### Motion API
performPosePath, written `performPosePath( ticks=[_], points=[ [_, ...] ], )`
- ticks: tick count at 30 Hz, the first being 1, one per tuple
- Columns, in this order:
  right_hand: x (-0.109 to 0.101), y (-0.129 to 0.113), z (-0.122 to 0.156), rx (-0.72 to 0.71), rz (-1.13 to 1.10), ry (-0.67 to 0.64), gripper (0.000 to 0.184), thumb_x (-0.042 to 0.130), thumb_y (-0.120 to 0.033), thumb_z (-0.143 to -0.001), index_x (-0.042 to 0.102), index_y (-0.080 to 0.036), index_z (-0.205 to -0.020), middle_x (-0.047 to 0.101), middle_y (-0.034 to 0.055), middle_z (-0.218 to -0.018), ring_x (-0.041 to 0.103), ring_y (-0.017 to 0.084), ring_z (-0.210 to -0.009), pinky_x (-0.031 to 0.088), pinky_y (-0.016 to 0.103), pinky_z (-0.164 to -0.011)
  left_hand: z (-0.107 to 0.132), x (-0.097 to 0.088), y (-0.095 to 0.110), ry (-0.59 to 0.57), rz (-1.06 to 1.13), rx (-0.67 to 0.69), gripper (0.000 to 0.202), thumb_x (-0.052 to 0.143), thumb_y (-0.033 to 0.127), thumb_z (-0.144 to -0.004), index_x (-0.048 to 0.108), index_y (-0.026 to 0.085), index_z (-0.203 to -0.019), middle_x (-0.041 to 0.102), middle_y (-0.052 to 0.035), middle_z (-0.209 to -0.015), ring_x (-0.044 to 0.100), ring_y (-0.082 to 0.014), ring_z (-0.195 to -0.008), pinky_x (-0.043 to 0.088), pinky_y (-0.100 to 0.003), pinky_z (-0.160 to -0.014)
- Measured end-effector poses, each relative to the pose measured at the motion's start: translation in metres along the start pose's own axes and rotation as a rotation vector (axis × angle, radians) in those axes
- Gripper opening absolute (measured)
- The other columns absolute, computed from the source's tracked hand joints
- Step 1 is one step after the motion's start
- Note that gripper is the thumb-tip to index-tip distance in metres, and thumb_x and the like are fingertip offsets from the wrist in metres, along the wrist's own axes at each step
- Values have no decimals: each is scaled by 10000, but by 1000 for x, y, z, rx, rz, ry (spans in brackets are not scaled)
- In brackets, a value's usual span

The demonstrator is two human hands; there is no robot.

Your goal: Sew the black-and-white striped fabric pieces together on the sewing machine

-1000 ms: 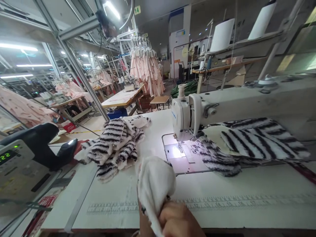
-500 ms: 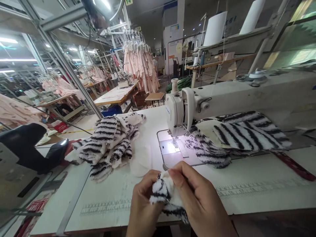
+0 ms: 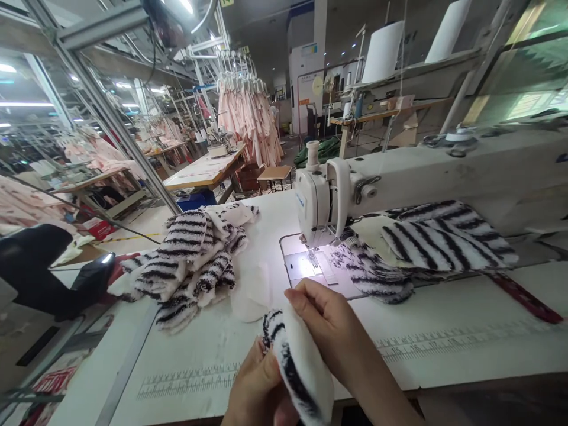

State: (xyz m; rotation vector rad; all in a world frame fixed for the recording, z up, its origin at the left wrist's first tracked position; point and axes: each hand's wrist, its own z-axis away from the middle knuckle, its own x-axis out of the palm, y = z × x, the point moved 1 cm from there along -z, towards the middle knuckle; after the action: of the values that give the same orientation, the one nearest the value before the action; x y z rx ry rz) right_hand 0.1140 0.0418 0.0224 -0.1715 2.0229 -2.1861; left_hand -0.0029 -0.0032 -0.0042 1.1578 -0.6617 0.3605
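Observation:
Both hands grip one small piece of fluffy black-and-white striped fabric (image 3: 306, 367) over the front of the sewing table. My left hand (image 3: 260, 381) is closed around its lower left side, where the striped pile shows. At the upper end, my right hand (image 3: 326, 322) pinches the plain white edge between thumb and fingers. Just beyond the hands is the lit needle plate (image 3: 304, 265) of a white sewing machine (image 3: 313, 204), its presser foot (image 3: 313, 256) above it. The fabric is apart from the needle.
A heap of striped pieces (image 3: 186, 254) lies on the left of the table. More striped pieces (image 3: 435, 242) rest under the machine arm. White flat pieces (image 3: 252, 296) lie left of the plate. A dark red strip (image 3: 528, 297) and a printed ruler (image 3: 426, 346) are at right.
The fabric, bunched between my hands before, is now stretched out lengthwise with its white side showing. My right hand has moved slightly up and left, my left hand lower.

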Motion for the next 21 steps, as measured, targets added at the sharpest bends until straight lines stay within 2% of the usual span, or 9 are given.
performPosePath(
  ticks=[3, 7, 10, 12, 14, 16, 17, 19, 21],
  points=[
    [-1, 3, -5, 46, -58, -12, 372, 529, -501, -824, 423, -204, -627, 372, -60, -557, 351, 95, -548, 294, 239, -510, -4, 1, -3, -32, 17, -54, 303, 722, 486, -724, 678, 190, -773, 550, 17, -467, 449, -75, -351, 416, -193, -420],
    [-4, 6, -12, 43, -123, -20, 359, 529, -500, -819, 426, -206, -640, 378, -65, -557, 351, 89, -530, 300, 238, -503, -8, 6, -4, -85, 33, -80, 354, 735, 509, -706, 695, 204, -882, 543, 25, -450, 446, -80, -344, 402, -187, -389],
    [-7, 9, -13, 10, -133, 28, 353, 572, -483, -781, 411, -211, -624, 363, -67, -543, 363, 95, -536, 316, 242, -514, -11, 12, 0, -122, 29, -77, 417, 686, 539, -752, 719, 133, -840, 513, 15, -393, 437, -57, -337, 402, -153, -401],
    [-10, 9, -7, -48, -131, 87, 330, 554, -521, -787, 485, -211, -701, 455, -44, -612, 437, 118, -612, 371, 255, -588, -13, 15, 4, -112, 49, -7, 413, 683, 510, -772, 733, 107, -845, 592, -17, -472, 452, -42, -365, 401, -126, -403],
    [-12, 5, 5, -115, -135, 138, 367, 480, -575, -827, 567, -220, -865, 574, -7, -763, 516, 147, -743, 414, 272, -710, -16, 16, 6, -66, 75, 92, 367, 736, 441, -746, 733, 131, -942, 709, -64, -737, 506, -45, -439, 439, -125, -429],
    [-16, -1, 18, -114, -104, 174, 416, 471, -599, -831, 601, -231, -975, 630, 11, -854, 562, 165, -822, 430, 270, -767, -18, 13, 2, -6, 89, 118, 385, 770, 419, -713, 723, 162, -996, 714, -88, -955, 569, -70, -533, 491, -152, -482],
    [-18, -4, 24, -88, -78, 198, 426, 502, -602, -813, 616, -230, -987, 645, 14, -848, 580, 174, -827, 443, 264, -758, -18, 10, -1, 16, 75, 95, 387, 774, 430, -703, 726, 161, -976, 712, -91, -955, 581, -77, -546, 494, -158, -490],
    [-26, -9, 31, -25, -17, 291, 442, 560, -602, -770, 638, -223, -982, 668, 21, -832, 611, 197, -832, 470, 256, -719, -17, 0, -6, 76, -25, 29, 356, 780, 446, -689, 735, 142, -870, 705, -66, -770, 532, -52, -457, 420, -129, -419],
    [-33, -13, 32, 13, 42, 448, 480, 561, -617, -755, 639, -223, -1019, 687, 40, -925, 621, 223, -917, 486, 261, -742, -11, -10, -4, 210, -201, 76, 319, 780, 433, -692, 719, 147, -820, 669, -29, -659, 464, -27, -399, 322, -110, -368]
  ],
)
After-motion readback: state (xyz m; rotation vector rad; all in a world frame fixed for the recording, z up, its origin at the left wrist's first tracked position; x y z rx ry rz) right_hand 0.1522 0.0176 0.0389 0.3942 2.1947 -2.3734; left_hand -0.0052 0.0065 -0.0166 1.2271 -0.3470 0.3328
